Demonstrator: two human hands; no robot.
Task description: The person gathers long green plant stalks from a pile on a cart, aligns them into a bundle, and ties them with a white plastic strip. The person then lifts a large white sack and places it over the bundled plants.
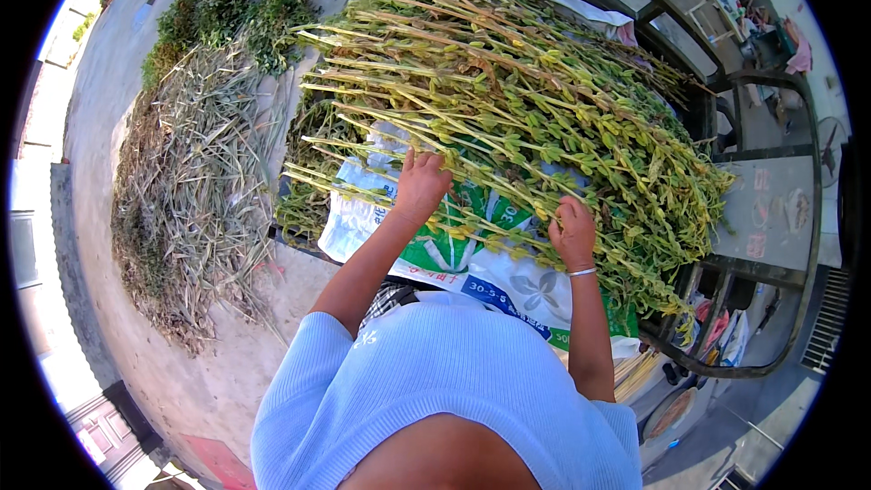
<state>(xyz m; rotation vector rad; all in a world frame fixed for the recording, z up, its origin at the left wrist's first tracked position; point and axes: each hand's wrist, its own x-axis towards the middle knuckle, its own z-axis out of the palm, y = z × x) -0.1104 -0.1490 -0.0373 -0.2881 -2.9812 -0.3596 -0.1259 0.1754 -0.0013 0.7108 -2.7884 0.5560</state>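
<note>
A thick layer of cut sesame stalks point(508, 82), with yellow-green pods and leaves, lies spread before me, cut ends to the left and leafy tips to the right. My left hand point(423, 185) is closed around the stems of the nearest stalks, its fingers curled. Further right, my right hand point(572, 230) has its fingers bent down onto the podded part of the same near stalks, closed on them; its fingertips are partly hidden. Under both hands lies a white, green and blue woven sack point(363, 218), partly covered by stalks. A light bracelet circles my right wrist.
The stalks rest on a cart bed with a dark metal frame point(787, 345) rising at the right. On the concrete at left lie a heap of dry stalks point(195, 191) and a leafy green pile point(218, 14). Assorted household items clutter the far right.
</note>
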